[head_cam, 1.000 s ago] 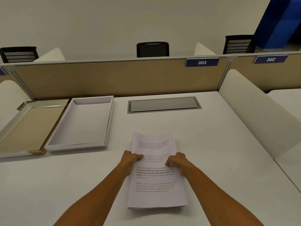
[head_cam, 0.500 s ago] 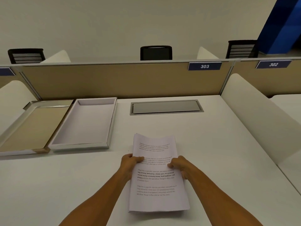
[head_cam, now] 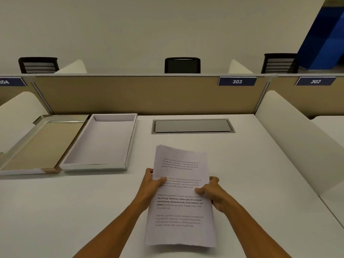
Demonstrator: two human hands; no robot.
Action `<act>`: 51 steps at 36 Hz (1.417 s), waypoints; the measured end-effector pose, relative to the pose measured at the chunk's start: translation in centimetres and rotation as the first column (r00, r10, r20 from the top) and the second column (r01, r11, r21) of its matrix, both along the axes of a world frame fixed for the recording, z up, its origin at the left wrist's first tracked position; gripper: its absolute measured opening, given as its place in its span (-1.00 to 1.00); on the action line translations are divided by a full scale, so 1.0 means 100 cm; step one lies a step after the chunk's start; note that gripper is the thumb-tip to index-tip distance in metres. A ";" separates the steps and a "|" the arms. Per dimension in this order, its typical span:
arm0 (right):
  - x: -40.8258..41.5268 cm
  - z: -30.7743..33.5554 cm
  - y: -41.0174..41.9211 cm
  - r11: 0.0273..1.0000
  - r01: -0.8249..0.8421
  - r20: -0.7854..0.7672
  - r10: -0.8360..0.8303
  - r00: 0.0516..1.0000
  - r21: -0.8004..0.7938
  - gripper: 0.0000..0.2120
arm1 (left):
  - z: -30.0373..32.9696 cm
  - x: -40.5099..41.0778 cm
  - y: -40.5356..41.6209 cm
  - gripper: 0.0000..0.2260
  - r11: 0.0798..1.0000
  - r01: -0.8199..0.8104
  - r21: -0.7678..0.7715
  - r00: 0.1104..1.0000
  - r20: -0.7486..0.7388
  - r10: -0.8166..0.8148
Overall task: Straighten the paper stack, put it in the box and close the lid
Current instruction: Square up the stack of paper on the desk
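A stack of printed white paper (head_cam: pixel 180 211) is held in front of me, lifted off the white desk and tilted towards me, its far edges slightly fanned. My left hand (head_cam: pixel 151 185) grips its left edge with the thumb on top. My right hand (head_cam: pixel 211 192) grips the right edge the same way. The open white box (head_cam: pixel 130 142) lies empty on the desk to the left of the paper. Its lid (head_cam: pixel 24 142), beige inside, lies upturned just left of the box.
A grey cable hatch (head_cam: pixel 191 126) is set into the desk behind the paper. A beige partition (head_cam: pixel 139 94) with a 303 label closes the back. White curved dividers (head_cam: pixel 297 138) bound the desk at right and left. Black chairs stand beyond.
Both hands have closed on the stack's side edges and raised it off the desk, tilting it up. The camera has tipped upwards a little.
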State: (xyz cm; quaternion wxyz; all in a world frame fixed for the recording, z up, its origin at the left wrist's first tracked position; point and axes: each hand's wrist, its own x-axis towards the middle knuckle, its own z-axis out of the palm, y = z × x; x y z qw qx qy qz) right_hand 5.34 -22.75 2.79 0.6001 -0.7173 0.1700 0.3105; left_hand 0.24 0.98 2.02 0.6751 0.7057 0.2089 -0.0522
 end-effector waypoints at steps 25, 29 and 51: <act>-0.039 0.018 0.016 0.982 0.064 0.643 -0.163 0.748 0.175 -0.50 | 0.037 -0.015 -0.020 -0.53 0.989 -0.134 0.056 0.868 0.488 0.090; -0.033 0.025 0.012 0.988 0.003 0.680 -0.110 0.725 0.156 -0.55 | 0.025 -0.016 -0.009 -0.46 0.986 -0.159 0.049 0.881 0.458 0.120; -0.041 0.020 0.027 0.958 0.082 0.671 -0.251 0.697 0.273 -0.77 | 0.006 -0.019 -0.021 -0.60 0.968 -0.246 0.043 0.860 0.471 0.197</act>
